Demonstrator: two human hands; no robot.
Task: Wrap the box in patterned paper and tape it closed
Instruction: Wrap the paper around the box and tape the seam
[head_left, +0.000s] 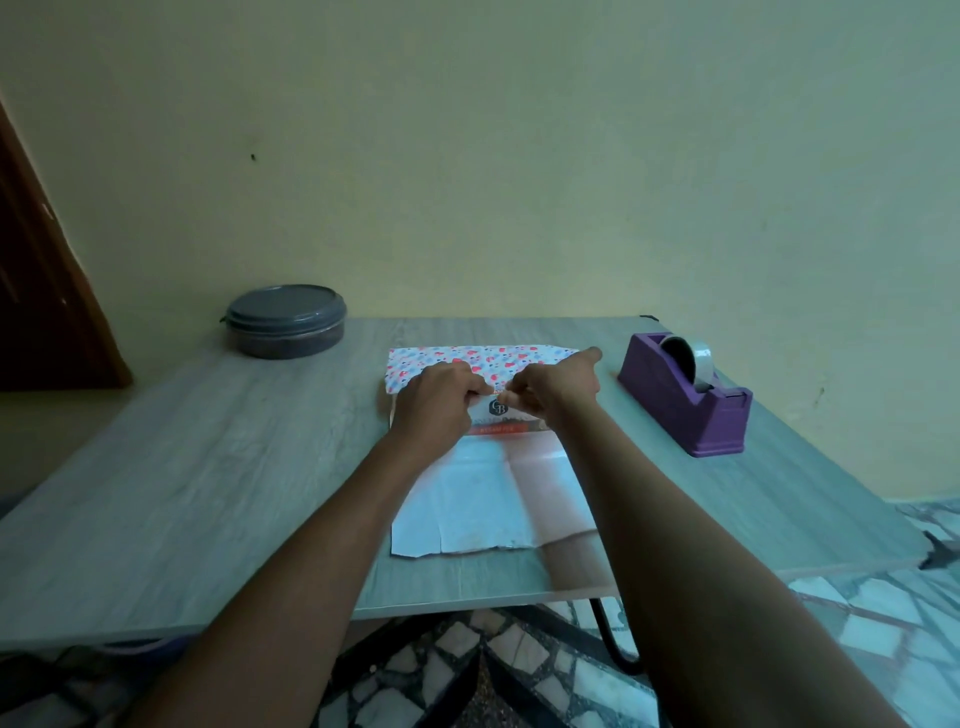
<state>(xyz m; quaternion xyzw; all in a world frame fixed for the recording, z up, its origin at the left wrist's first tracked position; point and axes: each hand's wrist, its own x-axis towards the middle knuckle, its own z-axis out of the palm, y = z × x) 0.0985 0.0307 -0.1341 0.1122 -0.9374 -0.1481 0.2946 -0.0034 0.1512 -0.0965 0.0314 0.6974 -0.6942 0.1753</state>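
Two hands at work mid-table on box (501, 415) and paper (488, 499). Left hand (441, 397) curled, pinching folded-over paper edge against box top. Right hand (553, 387) also pinching same edge at thumb and middle fingers, index finger (589, 356) stretched out toward far right corner of flap. Fingertips of both hands nearly touching over box centre.

Box lying flat at middle of table (234, 457), mostly covered: far patterned flap (483, 361) folded over top, printed lid with logo and red strip showing between hands. Near half of sheet spread plain side up toward table edge, creased, near edge ragged and just short of table lip.

Handling, judged: paper thin, light, soft, creases easily, tears easily at ragged edge; likely to spring back if released before taping. Best held by pinching at folded edge, close to box corners, pulled taut not yanked. Box looks flat, light, stiff enough to press against; may slide on smooth tabletop, so downward pressure while folding.

Tape dispenser (685, 395), purple, with roll, to right of box, near but apart, untouched. Round lidded container (285, 321) far left at back of table, well apart.

No tape on wrap yet, as far as visible.
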